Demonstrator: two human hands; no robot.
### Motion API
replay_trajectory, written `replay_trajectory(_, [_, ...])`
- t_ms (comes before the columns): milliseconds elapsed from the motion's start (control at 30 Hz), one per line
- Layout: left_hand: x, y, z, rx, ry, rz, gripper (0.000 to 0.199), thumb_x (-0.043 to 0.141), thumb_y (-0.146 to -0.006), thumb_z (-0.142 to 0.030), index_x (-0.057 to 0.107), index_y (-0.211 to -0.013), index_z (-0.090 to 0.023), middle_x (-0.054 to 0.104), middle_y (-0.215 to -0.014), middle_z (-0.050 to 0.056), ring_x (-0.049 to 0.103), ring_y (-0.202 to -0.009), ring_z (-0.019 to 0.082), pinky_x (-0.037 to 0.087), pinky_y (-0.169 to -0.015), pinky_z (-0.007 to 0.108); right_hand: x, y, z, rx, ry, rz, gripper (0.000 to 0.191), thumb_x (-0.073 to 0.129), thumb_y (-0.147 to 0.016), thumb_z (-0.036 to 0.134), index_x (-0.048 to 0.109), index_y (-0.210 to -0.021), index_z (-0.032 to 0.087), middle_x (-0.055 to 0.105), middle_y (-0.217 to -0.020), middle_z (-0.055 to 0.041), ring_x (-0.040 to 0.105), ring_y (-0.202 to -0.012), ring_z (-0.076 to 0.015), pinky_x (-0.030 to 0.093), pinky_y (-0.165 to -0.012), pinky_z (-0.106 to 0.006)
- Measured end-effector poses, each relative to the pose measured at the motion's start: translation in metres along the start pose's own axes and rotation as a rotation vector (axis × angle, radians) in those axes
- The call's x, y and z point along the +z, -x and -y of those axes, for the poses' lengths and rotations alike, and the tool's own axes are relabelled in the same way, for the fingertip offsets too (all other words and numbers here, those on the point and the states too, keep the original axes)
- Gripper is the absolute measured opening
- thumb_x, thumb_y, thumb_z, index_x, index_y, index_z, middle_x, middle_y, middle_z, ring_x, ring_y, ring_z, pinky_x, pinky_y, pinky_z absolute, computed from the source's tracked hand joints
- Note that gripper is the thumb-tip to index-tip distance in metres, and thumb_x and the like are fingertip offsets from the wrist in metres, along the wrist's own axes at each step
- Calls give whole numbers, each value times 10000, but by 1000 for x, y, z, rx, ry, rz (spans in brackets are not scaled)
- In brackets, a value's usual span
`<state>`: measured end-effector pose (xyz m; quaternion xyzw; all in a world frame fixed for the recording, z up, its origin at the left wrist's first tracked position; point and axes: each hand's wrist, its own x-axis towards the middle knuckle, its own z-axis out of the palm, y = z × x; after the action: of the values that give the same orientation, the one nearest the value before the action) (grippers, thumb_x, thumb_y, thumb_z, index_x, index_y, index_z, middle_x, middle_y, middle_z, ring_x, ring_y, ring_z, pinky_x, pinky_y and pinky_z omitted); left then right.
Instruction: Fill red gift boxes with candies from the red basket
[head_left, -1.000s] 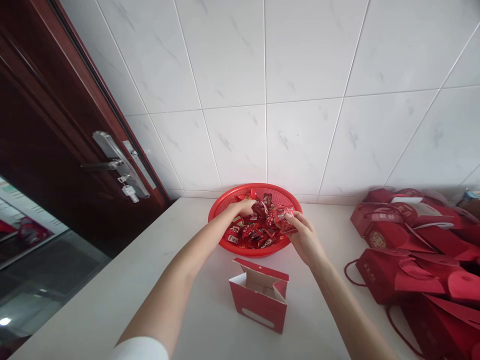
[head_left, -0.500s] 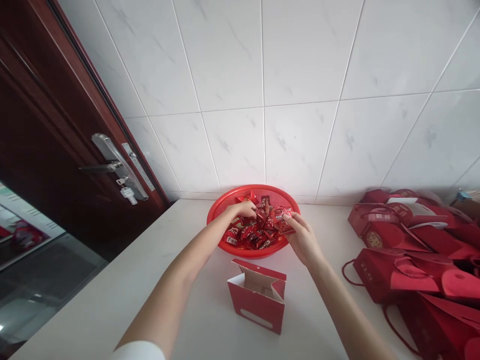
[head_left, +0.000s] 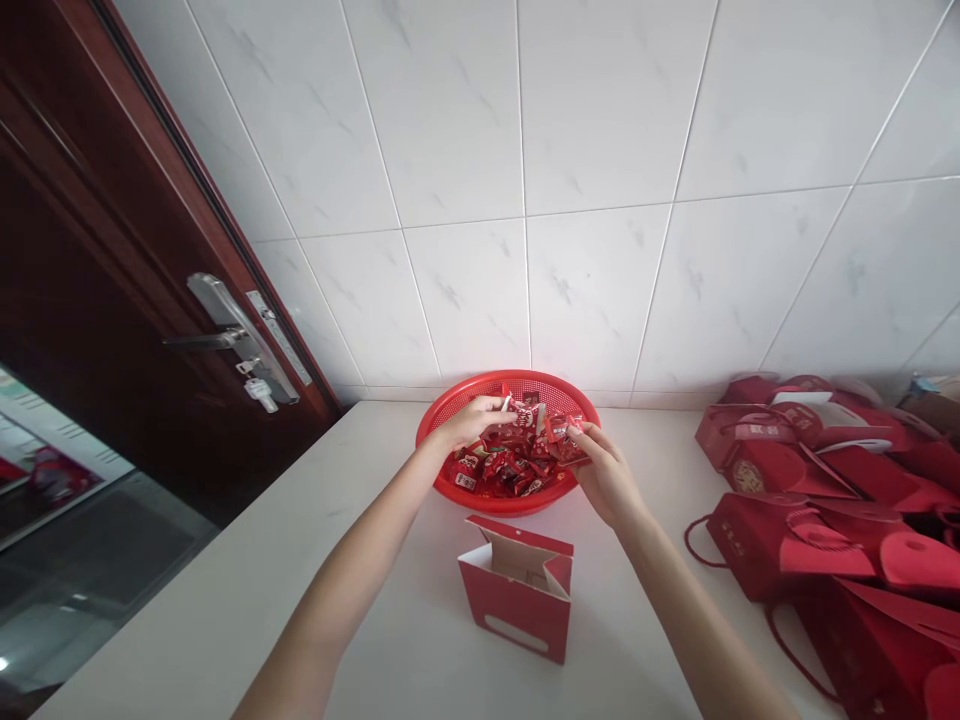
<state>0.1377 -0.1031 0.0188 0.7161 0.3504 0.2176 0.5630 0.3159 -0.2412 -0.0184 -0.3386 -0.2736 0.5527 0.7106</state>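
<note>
A red plastic basket [head_left: 427, 425] full of red-wrapped candies [head_left: 499, 465] stands against the wall. Over its left side, my left hand [head_left: 474, 420] is closed on a wrapped candy [head_left: 523, 413], fingers pointing right. My right hand [head_left: 602, 465], at the basket's right rim, grips red candy packets [head_left: 564, 432] between thumb and fingers; how many I cannot tell. The two hands are close together, with the packets between them. In front of the basket, an upright red paper box [head_left: 517, 605] has its top flaps open.
Several red gift boxes [head_left: 814, 545] with cord handles are piled at the right on the white tabletop [head_left: 360, 560]. The tiled wall [head_left: 592, 290] rises behind the basket. At the left is a dark wooden door [head_left: 112, 250] with keys [head_left: 260, 390] hanging in its lock.
My left hand has lifted a little out of the basket, now with a candy in its fingers. My right hand stays nearly in place with its packets. The paper box has not moved.
</note>
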Motion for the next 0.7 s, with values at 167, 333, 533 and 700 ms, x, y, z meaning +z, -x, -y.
replay_trajectory(167, [12, 24, 1, 114, 101, -109, 397, 855, -637, -493, 718, -777, -148, 701, -772, 26, 644, -782, 194, 483, -779, 313, 0, 0, 6, 25, -75, 30, 295, 950, -610, 396, 731, -727, 237, 746, -867, 7, 663, -865, -185, 564, -890, -360])
replay_trajectory(333, [28, 41, -2, 105, 246, -246, 368, 853, -627, -460, 736, -801, -157, 736, -836, 47, 664, -846, 208, 510, -783, 307, 5, 5, 13, 19, -109, 47, 243, 922, -658, 388, 757, -791, 269, 767, -1029, 4, 669, -1009, -210, 553, -961, -377])
replay_trajectory(533, [43, 55, -6, 58, 218, -275, 407, 844, -627, -419, 780, -931, -156, 745, -829, 53, 667, -804, 205, 499, -698, 282, 15, 17, 16, -8, -26, 128, 273, 909, -683, 430, 745, -841, 280, 761, -1053, -11, 675, -1008, -228, 568, -901, -388])
replay_trajectory(700, [51, 69, -11, 156, 72, -326, 453, 837, -678, -496, 799, -979, -160, 763, -841, 52, 676, -850, 235, 516, -757, 301, 20, 24, 18, -42, 19, 229, 244, 879, -737, 423, 741, -886, 287, 743, -1066, -21, 676, -996, -237, 576, -899, -421])
